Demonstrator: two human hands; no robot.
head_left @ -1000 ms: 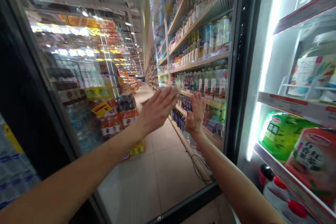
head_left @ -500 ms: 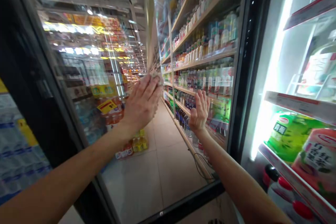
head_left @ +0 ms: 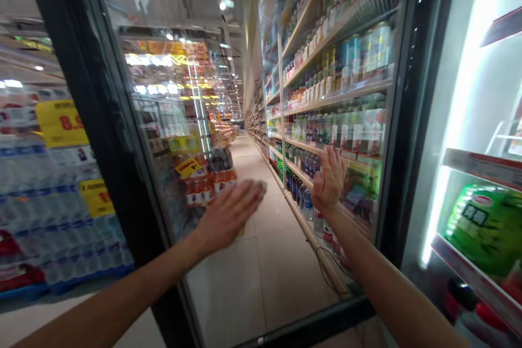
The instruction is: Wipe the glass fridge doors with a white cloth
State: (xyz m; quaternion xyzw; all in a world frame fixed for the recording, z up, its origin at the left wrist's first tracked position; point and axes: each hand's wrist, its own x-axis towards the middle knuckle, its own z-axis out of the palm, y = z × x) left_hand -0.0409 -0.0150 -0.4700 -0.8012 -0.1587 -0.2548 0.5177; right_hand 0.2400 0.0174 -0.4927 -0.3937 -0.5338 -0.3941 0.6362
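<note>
In the head view, my left hand [head_left: 232, 215] lies flat against the glass panel [head_left: 261, 266] of a black-framed cooler door, its fingers stretched and pressed together. A small pale edge of what looks like a cloth [head_left: 264, 187] peeks out at its fingertips; most of it is hidden under the hand, and motion blurs it. To the right, my right hand [head_left: 329, 180] is open, fingers upward and thumb to the left, apparently resting on the same glass. Nothing shows in it.
The black door frame [head_left: 98, 98] slants down at left. Beside it stand stacked water bottles [head_left: 53, 228] with yellow price signs [head_left: 61, 122]. At right are lit cooler shelves [head_left: 485, 166] holding a green drink pack [head_left: 483, 225]. Shelves of bottles and a tiled aisle appear in the glass.
My left hand has moved down the glass. The right hand keeps about the same place on the door. My view has turned left, bringing more of the water bottles into sight.
</note>
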